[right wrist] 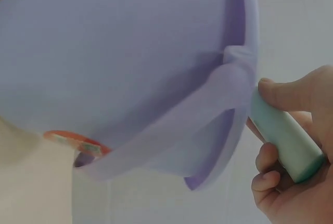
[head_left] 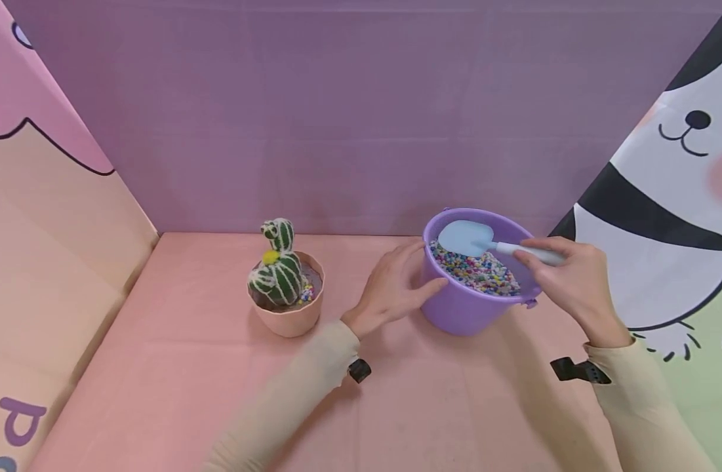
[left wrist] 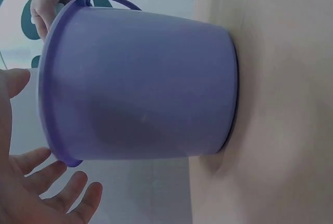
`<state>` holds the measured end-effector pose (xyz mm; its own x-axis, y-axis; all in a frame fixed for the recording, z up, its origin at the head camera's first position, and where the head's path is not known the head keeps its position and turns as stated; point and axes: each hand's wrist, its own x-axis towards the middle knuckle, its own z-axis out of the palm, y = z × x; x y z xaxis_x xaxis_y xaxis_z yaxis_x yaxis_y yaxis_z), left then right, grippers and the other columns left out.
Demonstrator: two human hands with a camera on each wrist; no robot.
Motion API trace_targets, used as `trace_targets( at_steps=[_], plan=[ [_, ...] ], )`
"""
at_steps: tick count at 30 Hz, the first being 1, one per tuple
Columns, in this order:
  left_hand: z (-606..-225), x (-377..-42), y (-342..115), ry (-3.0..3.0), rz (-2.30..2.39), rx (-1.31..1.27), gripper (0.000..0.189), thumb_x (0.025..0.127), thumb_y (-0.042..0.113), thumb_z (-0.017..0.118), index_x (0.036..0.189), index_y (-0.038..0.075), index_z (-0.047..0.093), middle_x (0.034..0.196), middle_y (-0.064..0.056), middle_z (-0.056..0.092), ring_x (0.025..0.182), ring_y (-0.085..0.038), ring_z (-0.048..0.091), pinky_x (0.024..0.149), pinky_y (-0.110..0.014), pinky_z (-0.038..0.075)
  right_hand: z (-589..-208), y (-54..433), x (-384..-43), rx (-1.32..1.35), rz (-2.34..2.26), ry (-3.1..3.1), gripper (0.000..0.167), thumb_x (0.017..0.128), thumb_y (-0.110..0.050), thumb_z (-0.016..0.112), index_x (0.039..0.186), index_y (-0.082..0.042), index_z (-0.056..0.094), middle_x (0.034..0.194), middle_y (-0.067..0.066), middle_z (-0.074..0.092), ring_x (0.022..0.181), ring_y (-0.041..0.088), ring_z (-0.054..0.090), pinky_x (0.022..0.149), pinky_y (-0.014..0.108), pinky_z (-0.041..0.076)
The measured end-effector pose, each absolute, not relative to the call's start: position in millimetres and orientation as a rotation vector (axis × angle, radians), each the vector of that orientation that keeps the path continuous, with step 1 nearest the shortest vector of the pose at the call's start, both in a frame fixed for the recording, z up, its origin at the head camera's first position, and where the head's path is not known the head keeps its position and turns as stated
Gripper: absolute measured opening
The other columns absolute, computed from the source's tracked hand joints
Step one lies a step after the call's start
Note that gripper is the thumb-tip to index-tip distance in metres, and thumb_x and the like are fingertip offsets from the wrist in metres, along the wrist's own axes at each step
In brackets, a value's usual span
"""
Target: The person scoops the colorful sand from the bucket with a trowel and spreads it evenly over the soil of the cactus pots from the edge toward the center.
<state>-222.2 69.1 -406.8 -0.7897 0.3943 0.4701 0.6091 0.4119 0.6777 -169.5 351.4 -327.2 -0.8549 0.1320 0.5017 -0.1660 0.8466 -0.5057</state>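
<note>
A purple bucket (head_left: 463,308) stands upright on the right half of the table, partly filled with small multicoloured beads (head_left: 479,272). My right hand (head_left: 573,278) grips the pale handle of a light blue toy shovel (head_left: 467,237), thumb and fingers around it. The shovel's blade is over the beads, inside the bucket's mouth; whether it touches them I cannot tell. At the bucket's left side is my left hand (head_left: 396,288), fingers spread and thumb apart, close to the rim. In the left wrist view its fingers (left wrist: 60,177) reach beside the rim without curling round it.
Left of the bucket, a potted cactus (head_left: 280,282) with green and white stems and a yellow flower stands in a peach pot (head_left: 290,322) with some beads inside. A purple backdrop (head_left: 361,131) rises behind the pink tabletop (head_left: 396,406). The bucket's handle (right wrist: 171,125) hangs on its outer side.
</note>
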Motion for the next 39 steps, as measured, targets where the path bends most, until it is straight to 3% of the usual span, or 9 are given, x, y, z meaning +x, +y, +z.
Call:
trace_targets(
  at_steps=[3,5,12,18,23,28,32,36,39],
  plan=[
    [-411,-223,73,-2.401,-1.358,-0.885,0.073,0.095,0.053,0.074,0.155,0.017,0.054,0.158,0.0,0.058,0.149,-0.015,0.05,0.125,-0.044,0.04,-329,355,-169,0.031,0.741,-2.526,0.029,0.092,-0.028,0.083,0.11,-0.006,0.084,0.101,0.015,0.082,0.067,-0.016,0.053,0.052,0.014,0.044],
    [-413,-224,75,-2.4,-1.372,-0.871,0.075,0.094,0.054,0.074,0.156,0.018,0.053,0.159,0.001,0.056,0.149,-0.015,0.05,0.125,-0.044,0.041,-331,357,-168,0.043,0.739,-2.549,0.029,0.093,-0.027,0.082,0.111,-0.004,0.083,0.108,0.022,0.08,0.068,-0.017,0.052,0.051,0.014,0.045],
    [-410,-225,79,-2.461,-1.4,-0.811,0.079,0.091,0.056,0.077,0.158,0.024,0.051,0.161,0.005,0.055,0.147,-0.018,0.053,0.122,-0.046,0.044,-324,375,-165,0.046,0.661,-2.655,0.029,0.093,-0.03,0.082,0.112,-0.008,0.084,0.111,0.023,0.079,0.072,-0.016,0.049,0.057,0.017,0.042],
    [-407,-227,79,-2.489,-1.385,-0.829,0.08,0.09,0.061,0.077,0.158,0.027,0.051,0.161,0.009,0.055,0.146,-0.019,0.054,0.12,-0.047,0.046,-312,392,-160,0.068,0.518,-2.801,0.028,0.093,-0.032,0.081,0.109,-0.01,0.085,0.089,0.013,0.08,0.07,0.001,0.051,0.057,0.026,0.041],
    [-404,-227,74,-2.53,-1.314,-0.81,0.081,0.09,0.059,0.078,0.158,0.023,0.053,0.163,0.003,0.054,0.147,-0.023,0.055,0.119,-0.049,0.047,-314,387,-164,0.097,0.49,-2.778,0.025,0.092,-0.03,0.081,0.106,-0.01,0.085,0.08,0.009,0.078,0.069,0.012,0.053,0.056,0.029,0.04],
    [-401,-229,70,-2.564,-1.298,-0.783,0.083,0.088,0.06,0.078,0.157,0.021,0.055,0.163,0.001,0.053,0.148,-0.023,0.054,0.12,-0.048,0.047,-328,365,-176,0.15,0.589,-2.714,0.024,0.091,-0.024,0.082,0.104,-0.004,0.084,0.091,0.02,0.079,0.067,0.011,0.057,0.051,0.026,0.044],
    [-399,-230,69,-2.566,-1.335,-0.754,0.086,0.086,0.061,0.082,0.156,0.018,0.056,0.163,0.0,0.053,0.144,-0.021,0.058,0.117,-0.046,0.05,-336,351,-185,0.199,0.658,-2.679,0.025,0.091,-0.022,0.082,0.104,-0.002,0.084,0.102,0.026,0.078,0.075,0.015,0.061,0.048,0.023,0.046],
    [-399,-231,70,-2.563,-1.335,-0.757,0.087,0.084,0.062,0.083,0.155,0.018,0.058,0.161,0.0,0.055,0.145,-0.021,0.057,0.118,-0.045,0.049,-335,349,-188,0.199,0.644,-2.683,0.021,0.089,-0.022,0.084,0.102,-0.004,0.085,0.101,0.025,0.078,0.082,0.022,0.062,0.054,0.023,0.044],
    [-400,-232,70,-2.572,-1.315,-0.765,0.086,0.085,0.062,0.082,0.155,0.018,0.058,0.161,0.0,0.056,0.147,-0.02,0.055,0.121,-0.045,0.047,-334,352,-189,0.175,0.637,-2.711,0.022,0.09,-0.024,0.084,0.102,-0.006,0.085,0.103,0.023,0.079,0.079,0.014,0.059,0.057,0.023,0.044]
  ],
)
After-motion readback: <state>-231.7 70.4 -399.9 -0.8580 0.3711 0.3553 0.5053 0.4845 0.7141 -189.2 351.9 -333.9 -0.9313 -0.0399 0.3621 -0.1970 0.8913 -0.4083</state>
